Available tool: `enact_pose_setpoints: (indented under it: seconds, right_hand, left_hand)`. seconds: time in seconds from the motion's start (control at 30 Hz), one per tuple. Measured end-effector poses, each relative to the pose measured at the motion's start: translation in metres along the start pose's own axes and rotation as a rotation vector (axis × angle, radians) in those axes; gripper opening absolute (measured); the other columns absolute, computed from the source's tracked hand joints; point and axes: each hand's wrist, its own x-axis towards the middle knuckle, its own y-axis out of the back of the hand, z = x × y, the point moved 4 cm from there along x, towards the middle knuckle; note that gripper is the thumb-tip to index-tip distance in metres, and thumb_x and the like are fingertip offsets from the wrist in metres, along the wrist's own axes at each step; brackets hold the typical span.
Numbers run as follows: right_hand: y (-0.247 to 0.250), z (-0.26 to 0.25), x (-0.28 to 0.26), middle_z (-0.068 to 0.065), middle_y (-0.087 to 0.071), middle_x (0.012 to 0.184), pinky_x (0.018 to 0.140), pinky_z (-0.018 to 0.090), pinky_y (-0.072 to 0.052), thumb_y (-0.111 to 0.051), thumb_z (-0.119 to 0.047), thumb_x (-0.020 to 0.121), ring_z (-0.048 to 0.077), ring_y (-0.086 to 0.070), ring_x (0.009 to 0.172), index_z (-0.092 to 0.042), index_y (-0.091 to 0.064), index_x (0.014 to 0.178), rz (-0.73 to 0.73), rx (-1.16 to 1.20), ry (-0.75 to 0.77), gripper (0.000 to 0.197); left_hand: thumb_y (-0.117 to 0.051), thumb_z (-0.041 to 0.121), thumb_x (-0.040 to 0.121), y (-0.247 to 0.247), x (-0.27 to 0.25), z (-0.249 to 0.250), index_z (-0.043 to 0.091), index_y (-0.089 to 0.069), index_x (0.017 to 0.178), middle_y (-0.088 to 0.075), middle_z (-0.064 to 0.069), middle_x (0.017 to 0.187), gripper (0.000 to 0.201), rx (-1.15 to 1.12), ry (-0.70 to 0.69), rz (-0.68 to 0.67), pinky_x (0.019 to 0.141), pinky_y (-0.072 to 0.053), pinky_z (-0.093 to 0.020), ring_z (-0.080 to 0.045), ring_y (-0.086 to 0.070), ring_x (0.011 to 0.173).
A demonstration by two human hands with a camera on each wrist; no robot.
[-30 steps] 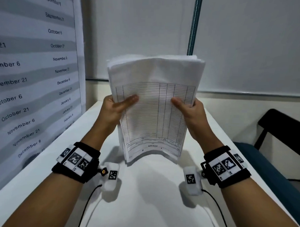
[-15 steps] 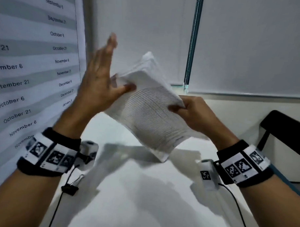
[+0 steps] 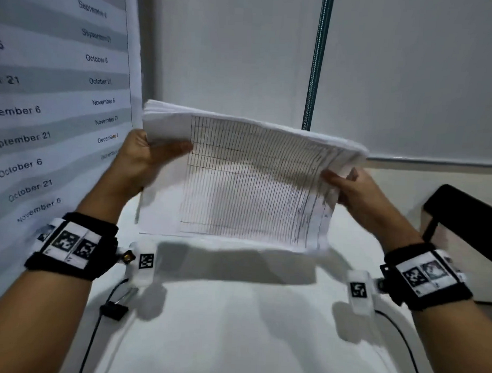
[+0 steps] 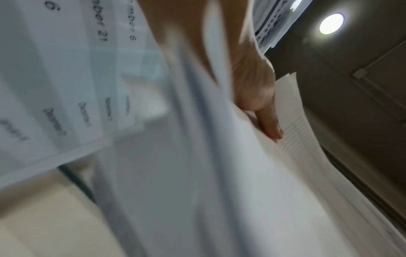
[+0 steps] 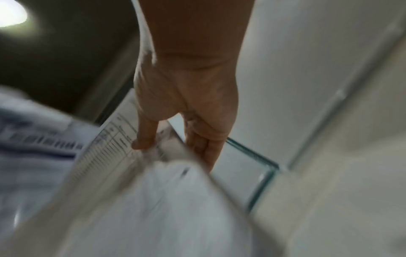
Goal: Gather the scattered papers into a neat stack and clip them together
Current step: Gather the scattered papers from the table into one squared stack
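A thick stack of white papers (image 3: 247,183) with a ruled table printed on the top sheet stands on its long edge on the white table (image 3: 234,325). My left hand (image 3: 154,152) grips its left short edge, thumb on the front sheet. My right hand (image 3: 348,187) grips the right short edge, where the sheet corners fan out unevenly. In the left wrist view my thumb (image 4: 270,125) presses on the stack of papers (image 4: 252,173). The right wrist view shows my fingers (image 5: 145,137) pinching the blurred papers (image 5: 140,191). A black binder clip (image 3: 115,308) lies on the table under my left wrist.
A large wall calendar poster (image 3: 46,109) stands close on the left. A white wall with a green-edged glass panel (image 3: 316,63) is behind the table. A black chair (image 3: 461,219) stands to the right. Cables (image 3: 401,339) run from the wrist cameras across the table.
The stack has been turned from upright on its short edge to its long edge. My left hand let go, opened, and now grips the left edge again.
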Motion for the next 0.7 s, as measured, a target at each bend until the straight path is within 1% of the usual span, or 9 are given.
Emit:
enact_pose_setpoints:
  seconds: [0.03,0.1,0.13,0.2,0.27,0.37,0.47,0.6,0.7]
  right_hand:
    - [-0.004,0.011,0.001,0.007,-0.075,0.111,0.088,0.035,-0.058,-0.067,-0.013,0.090,0.019,-0.072,0.100,-0.004,-0.060,0.125,0.032,0.101,-0.032,0.038]
    - [-0.011,0.020,0.003,0.001,-0.077,0.092,0.081,0.036,-0.058,-0.068,-0.015,0.092,0.018,-0.073,0.085,-0.010,-0.070,0.104,0.193,0.040,0.001,0.013]
    - [-0.016,0.021,0.004,0.003,-0.077,0.087,0.079,0.039,-0.059,-0.071,-0.018,0.092,0.023,-0.072,0.082,-0.015,-0.071,0.093,0.254,-0.008,0.045,0.004]
    - [-0.026,0.020,0.006,0.002,-0.073,0.079,0.075,0.041,-0.056,-0.072,-0.024,0.091,0.024,-0.068,0.075,-0.020,-0.070,0.081,0.293,-0.147,0.161,0.011]
    - [-0.037,0.023,0.004,-0.004,-0.069,0.080,0.071,0.030,-0.053,-0.072,-0.025,0.092,0.012,-0.061,0.073,-0.025,-0.067,0.087,0.261,-0.258,0.232,0.007]
    - [-0.043,0.054,0.002,-0.008,-0.070,0.094,0.074,0.019,-0.054,-0.072,-0.022,0.092,0.000,-0.065,0.082,-0.023,-0.064,0.106,0.114,-0.367,0.071,0.017]
    - [-0.038,0.091,-0.002,0.003,-0.068,0.108,0.088,0.034,-0.052,-0.066,-0.021,0.095,0.023,-0.066,0.100,-0.015,-0.063,0.120,-0.031,-0.656,-0.189,0.025]
    - [-0.031,0.083,-0.002,0.012,-0.066,0.101,0.074,0.034,-0.043,-0.063,-0.027,0.097,0.026,-0.058,0.086,-0.008,-0.066,0.106,-0.019,-0.751,-0.231,0.021]
    - [-0.030,0.085,-0.005,0.012,-0.069,0.104,0.081,0.039,-0.050,-0.064,-0.034,0.097,0.030,-0.063,0.091,-0.008,-0.066,0.108,-0.019,-0.739,-0.240,0.028]
  left_hand:
    - [-0.084,0.023,0.073,-0.005,0.001,-0.005,0.015,-0.078,0.097,-0.078,0.014,0.086,0.026,-0.011,0.021,0.050,0.086,-0.056,-0.024,-0.003,-0.071,0.084]
    - [-0.082,0.019,0.078,-0.015,0.003,-0.018,0.012,-0.074,0.096,-0.076,0.015,0.074,0.021,0.002,0.064,0.154,0.070,-0.055,-0.017,0.000,-0.070,0.070]
    - [-0.083,0.022,0.080,-0.020,0.004,-0.024,0.015,-0.074,0.093,-0.076,0.014,0.072,0.017,0.028,0.079,0.198,0.066,-0.055,-0.019,-0.001,-0.070,0.066]
    - [-0.083,0.028,0.082,-0.030,0.000,-0.033,0.020,-0.074,0.086,-0.075,0.012,0.076,0.013,0.068,0.086,0.277,0.069,-0.059,-0.025,-0.005,-0.071,0.067]
    - [-0.083,0.028,0.083,-0.040,-0.006,-0.048,0.021,-0.074,0.087,-0.076,0.010,0.082,0.012,0.041,0.121,0.301,0.073,-0.061,-0.026,-0.007,-0.073,0.071]
    - [-0.087,0.029,0.077,-0.047,-0.023,-0.098,0.014,-0.076,0.098,-0.080,-0.001,0.094,0.028,-0.034,0.400,0.229,0.085,-0.062,-0.037,-0.019,-0.077,0.086]
    - [-0.086,0.023,0.078,-0.049,-0.043,-0.132,0.004,-0.073,0.112,-0.076,-0.014,0.110,0.041,-0.062,0.624,0.124,0.093,-0.059,-0.041,-0.027,-0.075,0.095]
    - [-0.083,0.021,0.082,-0.042,-0.037,-0.117,0.010,-0.074,0.100,-0.078,0.001,0.089,0.023,-0.069,0.544,0.198,0.071,-0.059,-0.027,-0.014,-0.075,0.074]
    - [-0.083,0.021,0.081,-0.042,-0.038,-0.119,0.013,-0.074,0.095,-0.080,0.005,0.088,0.018,-0.083,0.550,0.180,0.079,-0.059,-0.032,-0.016,-0.076,0.083]
